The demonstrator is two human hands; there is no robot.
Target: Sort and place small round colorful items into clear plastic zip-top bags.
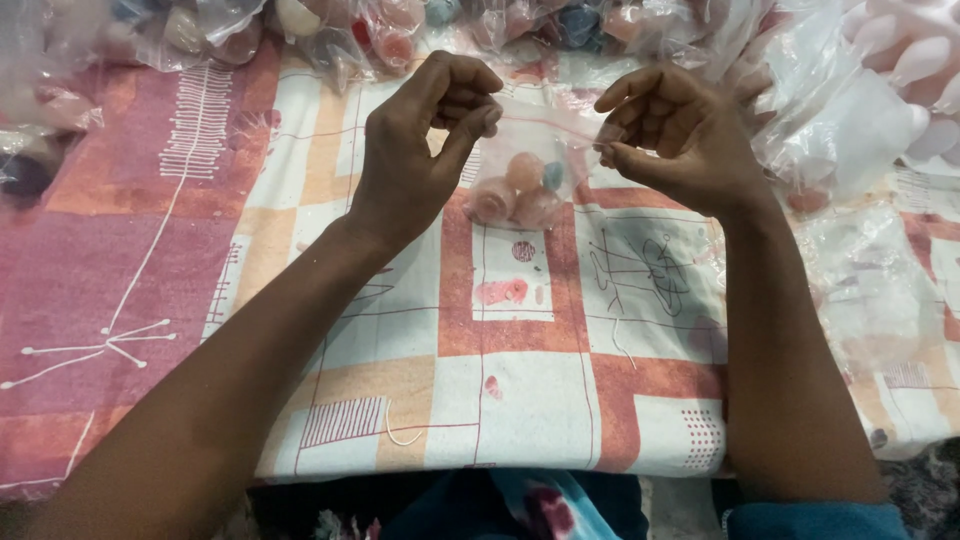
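Head view: you are pinching the small clear plastic bag of pink and blue shell-like pieces [528, 180] at its top corners, left hand [425, 140] and right hand [672, 135] clenched, above the patterned bench [520, 340]; it is likely handling light, limp and slippery.

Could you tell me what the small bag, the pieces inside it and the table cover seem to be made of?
The bag, held between the left hand and right hand, looks like thin clear plastic film: glossy, wrinkled, see-through. The pieces look smooth and rounded, pink and blue-grey, perhaps moulded plastic or rubber; the look leaves it open. The cover looks like matte printed cloth, lying softly with slight creases.
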